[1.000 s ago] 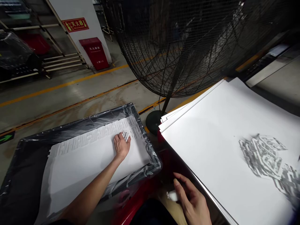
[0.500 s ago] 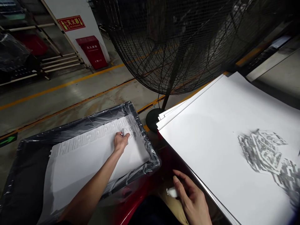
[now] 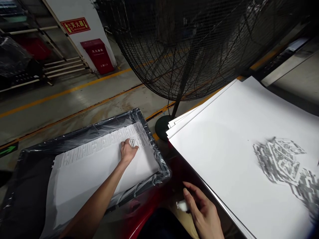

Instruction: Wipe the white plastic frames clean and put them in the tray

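Slotted piece (image 3: 132, 142) juts forward from left hand (image 3: 128, 152), its long axis unclear.

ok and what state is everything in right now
left hand: closed on a small white piece
small white piece: held above the tray's sheet
tray: wrapped in clear plastic
tray's sheet: lying flat, rows along far edge
right hand: fingers curled, grip unclear
large sheets: stacked, edges uneven
red box: lid shut

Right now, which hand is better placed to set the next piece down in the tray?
Left, probably: the left hand holds a small white piece inside the tray, while the right hand is outside it.
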